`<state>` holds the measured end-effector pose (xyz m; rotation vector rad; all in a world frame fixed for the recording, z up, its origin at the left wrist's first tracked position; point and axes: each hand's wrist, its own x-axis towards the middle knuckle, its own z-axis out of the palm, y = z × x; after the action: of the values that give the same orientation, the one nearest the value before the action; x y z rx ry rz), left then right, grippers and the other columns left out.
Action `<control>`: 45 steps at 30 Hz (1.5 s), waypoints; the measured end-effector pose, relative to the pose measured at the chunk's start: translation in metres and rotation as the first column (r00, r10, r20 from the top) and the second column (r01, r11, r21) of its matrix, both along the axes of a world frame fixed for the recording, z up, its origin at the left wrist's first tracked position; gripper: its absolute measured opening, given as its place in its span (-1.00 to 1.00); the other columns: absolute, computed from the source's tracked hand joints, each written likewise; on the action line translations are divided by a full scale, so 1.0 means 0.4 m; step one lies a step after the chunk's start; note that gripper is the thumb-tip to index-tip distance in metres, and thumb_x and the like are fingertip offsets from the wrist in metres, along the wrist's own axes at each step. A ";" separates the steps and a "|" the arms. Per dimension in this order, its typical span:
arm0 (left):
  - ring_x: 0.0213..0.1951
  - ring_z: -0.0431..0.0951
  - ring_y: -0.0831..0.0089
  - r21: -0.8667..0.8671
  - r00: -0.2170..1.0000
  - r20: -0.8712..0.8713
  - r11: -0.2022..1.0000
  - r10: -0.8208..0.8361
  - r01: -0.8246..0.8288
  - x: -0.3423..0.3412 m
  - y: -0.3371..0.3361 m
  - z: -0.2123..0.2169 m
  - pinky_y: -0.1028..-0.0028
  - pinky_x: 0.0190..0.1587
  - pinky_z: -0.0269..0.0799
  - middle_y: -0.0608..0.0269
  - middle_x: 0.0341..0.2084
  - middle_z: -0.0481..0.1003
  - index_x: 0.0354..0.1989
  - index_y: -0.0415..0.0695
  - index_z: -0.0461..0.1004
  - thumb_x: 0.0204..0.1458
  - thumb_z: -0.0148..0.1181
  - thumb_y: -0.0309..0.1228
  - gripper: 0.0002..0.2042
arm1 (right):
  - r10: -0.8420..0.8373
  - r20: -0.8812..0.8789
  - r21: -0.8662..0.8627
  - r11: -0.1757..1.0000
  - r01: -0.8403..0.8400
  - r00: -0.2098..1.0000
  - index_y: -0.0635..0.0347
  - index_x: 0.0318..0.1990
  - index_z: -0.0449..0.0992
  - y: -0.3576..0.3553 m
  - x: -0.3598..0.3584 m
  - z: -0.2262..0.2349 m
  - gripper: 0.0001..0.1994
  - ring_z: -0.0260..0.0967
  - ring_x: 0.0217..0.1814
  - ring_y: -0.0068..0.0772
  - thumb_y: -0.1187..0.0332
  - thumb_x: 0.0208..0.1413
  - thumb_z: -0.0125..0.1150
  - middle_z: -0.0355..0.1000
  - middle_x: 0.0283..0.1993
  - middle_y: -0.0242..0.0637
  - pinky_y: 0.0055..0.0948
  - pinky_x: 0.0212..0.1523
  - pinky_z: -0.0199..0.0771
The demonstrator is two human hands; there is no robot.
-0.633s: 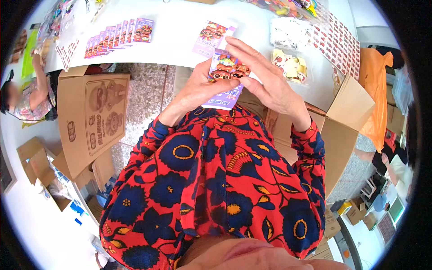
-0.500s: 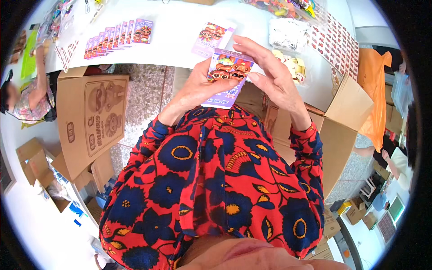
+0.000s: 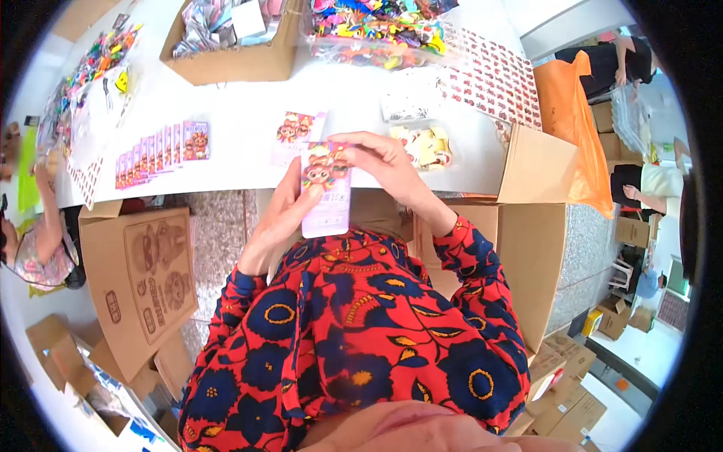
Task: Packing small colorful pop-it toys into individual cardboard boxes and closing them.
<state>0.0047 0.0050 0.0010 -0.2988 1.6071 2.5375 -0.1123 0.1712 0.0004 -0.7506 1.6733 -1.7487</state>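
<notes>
Both hands clamped on a pink cartoon card pack: left hand underneath, right hand pinching the top. Held above the white desk edge, near another pack.

You are holding a flat, rectangular lilac packet printed with cartoon monkey-like figures on its upper half and plain pale purple below. It stands upright on its long side, face toward you, just above the near edge of the counter. Your left hand supports its left edge while your right hand pinches its top right corner.
</notes>
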 end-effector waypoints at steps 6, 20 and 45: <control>0.30 0.04 0.08 -0.756 0.899 -0.414 0.604 -0.142 -0.252 -0.025 -0.041 -0.003 0.20 0.30 -0.04 -0.02 0.28 0.01 0.29 -0.11 0.02 -0.41 0.49 -0.13 0.02 | 0.011 0.564 -0.083 0.996 0.043 0.826 0.26 -0.01 0.43 0.023 -0.046 -0.048 -0.72 0.42 -0.07 -0.51 0.32 0.19 0.04 0.47 -0.08 -0.30 -0.49 0.00 0.40; -0.09 0.50 0.39 -0.419 0.952 -0.304 0.893 0.029 -0.162 -0.042 -0.068 -0.049 0.43 -0.02 0.39 0.17 -0.15 0.52 -0.07 -0.25 0.46 -0.17 0.30 -0.58 -0.60 | 0.255 0.147 0.306 0.907 -0.289 0.956 0.25 -0.06 0.43 -0.055 -0.121 -0.024 -0.77 0.32 -0.52 -0.69 0.40 0.17 -0.01 0.43 -0.45 -0.42 -0.65 -0.45 0.37; -0.27 0.47 0.63 -0.375 0.961 -0.136 0.885 0.242 -0.276 -0.045 -0.187 -0.060 0.57 -0.20 0.42 0.26 -0.32 0.56 -0.12 -0.31 0.47 -0.12 0.34 -0.52 -0.66 | -0.117 -0.697 -0.289 0.949 -0.127 0.707 0.28 -0.38 0.51 -0.564 -0.683 -0.044 -0.80 0.45 -0.34 -0.06 0.31 -0.11 0.22 0.46 -0.43 -0.02 -0.33 -0.33 0.44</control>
<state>-0.0131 -0.0699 -0.0232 -0.4789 2.2486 2.4111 -0.3854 -0.0542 -0.0170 -1.7694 1.8421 -1.8711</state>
